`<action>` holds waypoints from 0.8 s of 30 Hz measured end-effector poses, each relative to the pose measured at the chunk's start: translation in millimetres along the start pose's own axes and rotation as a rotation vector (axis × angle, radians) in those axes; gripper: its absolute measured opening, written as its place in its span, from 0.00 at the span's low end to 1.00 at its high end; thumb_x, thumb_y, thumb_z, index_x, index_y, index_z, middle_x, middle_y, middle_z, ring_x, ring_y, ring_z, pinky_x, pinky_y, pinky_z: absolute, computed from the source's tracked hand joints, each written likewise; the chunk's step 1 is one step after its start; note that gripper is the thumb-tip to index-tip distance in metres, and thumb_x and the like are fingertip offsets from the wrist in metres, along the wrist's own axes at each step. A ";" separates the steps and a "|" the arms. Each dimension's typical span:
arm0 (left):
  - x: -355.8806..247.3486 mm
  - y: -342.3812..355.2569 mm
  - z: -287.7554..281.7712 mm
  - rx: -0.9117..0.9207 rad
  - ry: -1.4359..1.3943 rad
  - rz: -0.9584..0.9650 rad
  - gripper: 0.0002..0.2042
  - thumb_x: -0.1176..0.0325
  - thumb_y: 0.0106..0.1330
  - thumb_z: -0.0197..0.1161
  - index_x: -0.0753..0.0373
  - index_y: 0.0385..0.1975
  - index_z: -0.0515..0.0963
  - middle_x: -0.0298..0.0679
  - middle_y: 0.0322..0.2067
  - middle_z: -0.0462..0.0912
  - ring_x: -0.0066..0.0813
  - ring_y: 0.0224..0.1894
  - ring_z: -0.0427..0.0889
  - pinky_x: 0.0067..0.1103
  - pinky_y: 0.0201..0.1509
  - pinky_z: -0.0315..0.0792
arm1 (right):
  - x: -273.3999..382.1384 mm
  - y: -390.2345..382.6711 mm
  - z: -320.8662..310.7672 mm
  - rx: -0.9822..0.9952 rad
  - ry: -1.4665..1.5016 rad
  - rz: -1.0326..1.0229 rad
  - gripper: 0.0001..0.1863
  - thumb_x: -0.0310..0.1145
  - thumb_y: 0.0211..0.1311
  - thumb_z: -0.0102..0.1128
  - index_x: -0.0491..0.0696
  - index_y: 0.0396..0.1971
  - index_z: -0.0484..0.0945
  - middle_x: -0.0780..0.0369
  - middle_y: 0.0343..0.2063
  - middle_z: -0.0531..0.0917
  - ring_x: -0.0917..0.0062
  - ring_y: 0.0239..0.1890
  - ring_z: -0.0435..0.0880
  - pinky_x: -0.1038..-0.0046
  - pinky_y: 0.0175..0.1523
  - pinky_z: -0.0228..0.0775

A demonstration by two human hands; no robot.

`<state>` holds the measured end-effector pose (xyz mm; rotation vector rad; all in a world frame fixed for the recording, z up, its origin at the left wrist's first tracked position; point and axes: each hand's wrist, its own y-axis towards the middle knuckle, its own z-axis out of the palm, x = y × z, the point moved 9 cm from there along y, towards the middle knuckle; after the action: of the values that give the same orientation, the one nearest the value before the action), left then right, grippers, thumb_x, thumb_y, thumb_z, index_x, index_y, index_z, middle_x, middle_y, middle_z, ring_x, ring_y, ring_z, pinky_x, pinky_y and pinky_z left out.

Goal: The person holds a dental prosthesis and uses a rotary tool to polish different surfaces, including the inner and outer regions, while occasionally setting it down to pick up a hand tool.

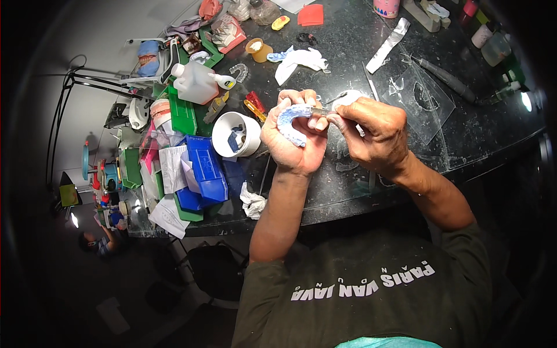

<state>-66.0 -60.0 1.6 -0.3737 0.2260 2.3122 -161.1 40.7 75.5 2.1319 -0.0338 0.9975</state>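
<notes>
My left hand (293, 142) cups a blue and white horseshoe-shaped dental cast (292, 122), held palm up over the dark worktop (348, 58). My right hand (374, 136) pinches a thin metal tool (324, 110) whose tip rests on the upper end of the cast. Both hands hover just above the table, close together near its middle.
A white cup (237, 135) with small tools stands left of my left hand. Blue bins (204, 168), green trays (183, 113), a white plastic bottle (194, 83) and papers crowd the left side. A clear glass slab (423, 98), a handpiece (447, 81) and crumpled tissue (299, 60) lie farther back.
</notes>
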 end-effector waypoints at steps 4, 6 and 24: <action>1.3 0.0 6.0 0.008 -0.025 -0.034 0.10 0.64 0.67 0.53 0.66 0.34 0.71 0.44 0.33 0.70 0.30 0.29 0.69 0.24 0.31 0.72 | 5.8 -3.6 -0.5 -0.027 -0.097 -0.092 0.04 0.27 0.50 0.69 0.46 0.24 0.81 0.59 0.19 0.79 0.65 0.19 0.79 0.67 0.24 0.69; -0.2 0.4 1.2 -0.018 -0.038 -0.022 0.09 0.65 0.67 0.53 0.66 0.34 0.72 0.44 0.33 0.70 0.31 0.28 0.69 0.23 0.30 0.71 | 0.5 0.1 3.8 0.014 0.001 0.028 0.05 0.26 0.51 0.68 0.46 0.23 0.80 0.59 0.18 0.79 0.65 0.19 0.79 0.68 0.24 0.68; -19.9 0.4 -13.2 -0.059 -0.047 0.202 0.09 0.64 0.67 0.53 0.65 0.34 0.73 0.43 0.32 0.72 0.30 0.26 0.71 0.23 0.30 0.69 | -2.4 -3.7 21.2 0.276 0.236 0.215 0.07 0.28 0.53 0.68 0.40 0.24 0.80 0.54 0.19 0.82 0.65 0.21 0.84 0.70 0.28 0.72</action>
<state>-50.5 -77.2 -4.2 -0.3390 0.1795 2.5276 -147.9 28.8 63.0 2.2764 -0.0099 1.4466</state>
